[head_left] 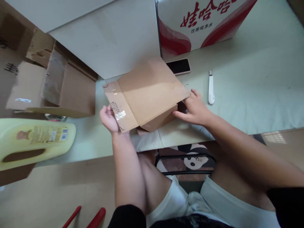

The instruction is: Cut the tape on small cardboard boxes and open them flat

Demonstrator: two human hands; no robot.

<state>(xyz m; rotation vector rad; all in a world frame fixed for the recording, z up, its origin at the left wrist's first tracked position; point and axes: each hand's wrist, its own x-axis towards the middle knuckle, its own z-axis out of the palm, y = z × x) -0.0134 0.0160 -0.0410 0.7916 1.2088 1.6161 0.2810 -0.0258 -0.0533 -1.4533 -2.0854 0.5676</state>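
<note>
A brown cardboard box [149, 91] with a wide raised flap is held over the table's front part. Clear tape shines along its left flap. My left hand [109, 119] is at that taped edge, its fingers curled and partly hidden behind the cardboard. At the box's right corner, my right hand [193, 107] grips the cardboard, thumb on the near side and some fingers hidden under the flap. A white utility knife [211, 88] lies to the right of my right hand. Behind the box rests a dark-screened phone [179, 66], partly covered by the flap.
A white carton with red lettering [201, 28] and a large white box [106, 41] stand at the back. Open cardboard boxes [78, 88] and a yellow bottle [35, 142] occupy the left. The table's front edge [87, 160] runs above my legs.
</note>
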